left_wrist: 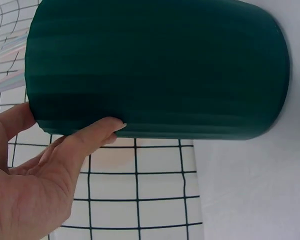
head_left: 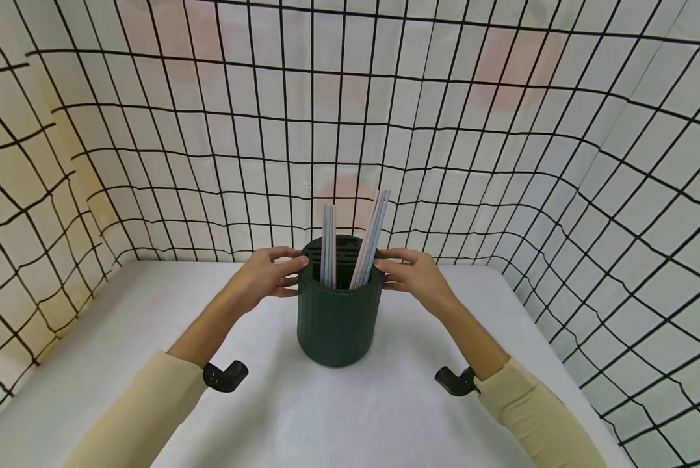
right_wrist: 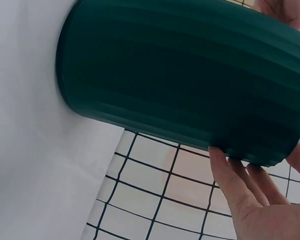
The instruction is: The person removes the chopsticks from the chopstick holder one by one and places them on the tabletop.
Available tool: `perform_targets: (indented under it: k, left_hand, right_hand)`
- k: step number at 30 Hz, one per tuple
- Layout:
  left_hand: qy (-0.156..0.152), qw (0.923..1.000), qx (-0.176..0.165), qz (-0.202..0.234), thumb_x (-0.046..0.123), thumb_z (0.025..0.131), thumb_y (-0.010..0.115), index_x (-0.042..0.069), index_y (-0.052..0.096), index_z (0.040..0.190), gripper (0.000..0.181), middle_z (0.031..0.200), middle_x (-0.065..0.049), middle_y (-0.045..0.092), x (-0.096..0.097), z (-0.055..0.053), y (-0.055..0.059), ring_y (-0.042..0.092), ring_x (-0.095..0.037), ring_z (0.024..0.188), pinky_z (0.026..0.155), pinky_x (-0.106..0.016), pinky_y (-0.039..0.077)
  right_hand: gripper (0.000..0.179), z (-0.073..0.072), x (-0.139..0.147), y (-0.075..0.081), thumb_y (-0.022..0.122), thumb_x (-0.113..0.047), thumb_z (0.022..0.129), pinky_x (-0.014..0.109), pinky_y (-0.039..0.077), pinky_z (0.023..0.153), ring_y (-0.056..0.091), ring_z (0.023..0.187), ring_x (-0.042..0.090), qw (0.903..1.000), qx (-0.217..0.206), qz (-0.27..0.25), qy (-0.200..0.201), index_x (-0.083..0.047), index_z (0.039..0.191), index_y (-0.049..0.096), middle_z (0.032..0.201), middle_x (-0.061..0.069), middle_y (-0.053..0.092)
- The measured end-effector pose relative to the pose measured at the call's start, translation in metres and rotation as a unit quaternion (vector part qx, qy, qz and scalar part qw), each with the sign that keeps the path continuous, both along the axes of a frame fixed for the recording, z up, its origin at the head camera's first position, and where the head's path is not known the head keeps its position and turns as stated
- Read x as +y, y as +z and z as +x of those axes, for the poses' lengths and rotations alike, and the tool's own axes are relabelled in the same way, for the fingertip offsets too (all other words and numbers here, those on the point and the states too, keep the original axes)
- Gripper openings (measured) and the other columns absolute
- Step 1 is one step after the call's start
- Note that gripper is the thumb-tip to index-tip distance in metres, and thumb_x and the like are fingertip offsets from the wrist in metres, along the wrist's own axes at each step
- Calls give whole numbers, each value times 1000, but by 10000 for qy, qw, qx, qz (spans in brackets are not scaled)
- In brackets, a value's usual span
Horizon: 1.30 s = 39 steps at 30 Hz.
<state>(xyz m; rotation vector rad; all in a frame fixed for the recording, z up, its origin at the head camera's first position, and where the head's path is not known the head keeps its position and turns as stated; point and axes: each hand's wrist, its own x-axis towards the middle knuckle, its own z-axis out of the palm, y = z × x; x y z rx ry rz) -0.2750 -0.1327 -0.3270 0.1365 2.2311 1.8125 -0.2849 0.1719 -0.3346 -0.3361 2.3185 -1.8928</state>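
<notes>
A dark green, ribbed utensil holder (head_left: 337, 325) stands upright on the table, with slots at the back of its top. Two bundles of thin pastel sticks rise from its front opening: a shorter upright bundle (head_left: 329, 247) at left and a longer bundle (head_left: 370, 240) leaning right. My left hand (head_left: 272, 272) grips the holder's left side near the rim, thumb at the edge and fingers against the wall. On the opposite side my right hand (head_left: 411, 276) holds it the same way. Both wrist views show fingertips touching the ribbed wall (left_wrist: 160, 70).
A white table (head_left: 350, 416) bears the holder. Black wire grid (head_left: 256, 136) over white sheeting encloses the back and both sides, close behind the holder. Each wrist wears a small black camera mount, one on the left (head_left: 225, 377) and one on the right (head_left: 456, 381).
</notes>
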Motion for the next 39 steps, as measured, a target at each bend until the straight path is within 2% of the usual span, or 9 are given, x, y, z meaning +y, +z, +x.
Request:
perform_targets:
  k: [7,12,17,20,29,33,39]
  left_hand:
    - [124,9982,82,-578,28,103,62,6,50,147,51,137,-18,64,3,-1,5,63,-33,126,101,-39,56]
    - [116,9994,188,-263,26,105,56,11,45,153,51,147,-16,56,8,-2,4,54,-30,137,117,-45,43]
    - [168,9991,271,286,26,107,53,14,43,156,51,155,-16,47,14,-7,-1,45,-29,145,123,-47,34]
    - [236,9980,278,517,25,106,55,16,47,153,49,153,-15,50,17,-10,-3,48,-28,142,122,-48,34]
    - [168,9981,516,302,26,105,57,19,53,150,45,148,-14,55,13,-12,-5,53,-27,138,118,-48,41]
    - [170,9978,547,335,27,104,60,19,55,148,45,148,-14,56,9,-13,-7,54,-27,137,116,-48,42]
    - [197,9971,617,398,27,103,62,19,57,147,45,147,-15,56,8,-15,-10,56,-28,135,115,-48,44]
  right_hand:
    - [45,1,-2,2,71,-19,96,43,60,95,76,94,22,9999,-121,-31,-81,-2,137,62,121,18,72]
    - [45,1,-4,2,71,-19,96,43,60,95,76,94,22,9998,-169,15,-104,-2,137,62,120,18,73]
    - [45,2,-4,3,72,-21,96,43,60,94,76,95,23,9998,-135,97,-114,-3,136,62,120,19,72]
    - [46,2,-4,4,72,-22,96,42,60,94,76,95,23,9998,-111,112,-115,-3,137,62,121,19,72]
    - [47,1,-3,1,72,-25,96,42,60,94,75,97,24,9999,-67,84,-64,-3,137,62,121,19,72]
    - [49,0,-3,1,72,-25,96,42,60,95,75,99,25,9999,-65,86,-17,-3,138,61,123,20,71]
    - [53,0,-2,3,72,-30,96,42,57,100,74,104,26,9993,-96,353,-24,-4,141,59,126,18,70]
